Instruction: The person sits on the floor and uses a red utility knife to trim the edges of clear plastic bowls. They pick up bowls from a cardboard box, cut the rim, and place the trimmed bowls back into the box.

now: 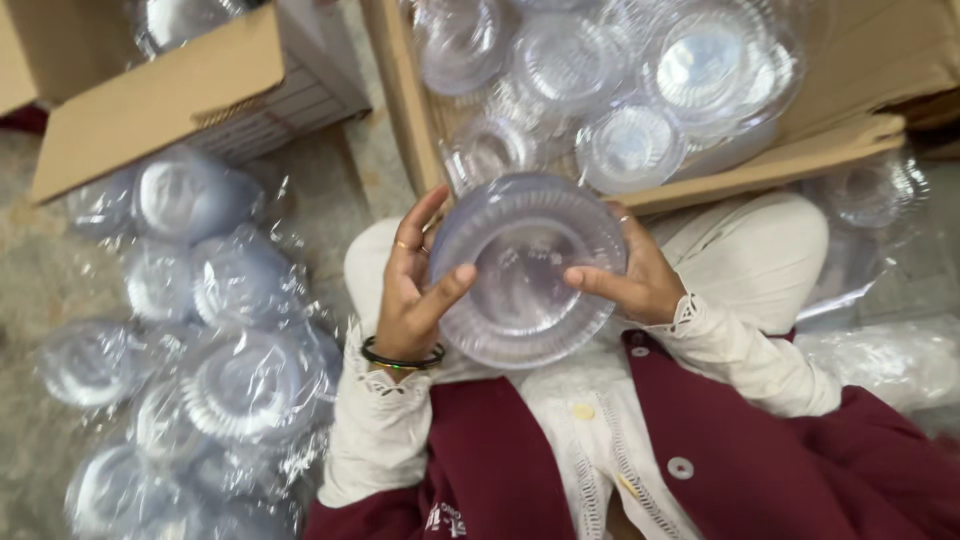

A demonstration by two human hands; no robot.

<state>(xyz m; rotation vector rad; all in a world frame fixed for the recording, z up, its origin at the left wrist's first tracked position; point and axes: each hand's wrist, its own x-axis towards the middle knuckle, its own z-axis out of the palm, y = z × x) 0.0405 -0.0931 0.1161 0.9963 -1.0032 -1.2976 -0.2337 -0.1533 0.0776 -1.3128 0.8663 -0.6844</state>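
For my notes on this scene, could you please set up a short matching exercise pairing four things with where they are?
Things:
1. clear plastic bowl
2. wrapped bowl stacks
3. loose clear lids
4. black bangle

Places:
A. in the open cardboard box ahead
B. on the left hand wrist
C. on the floor to the person's left
D. held between left hand and right hand

Pairs: 1-D, 2-C, 3-A, 4-B

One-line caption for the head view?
Both hands, left hand and right hand, hold a clear plastic bowl above an open cardboard box.
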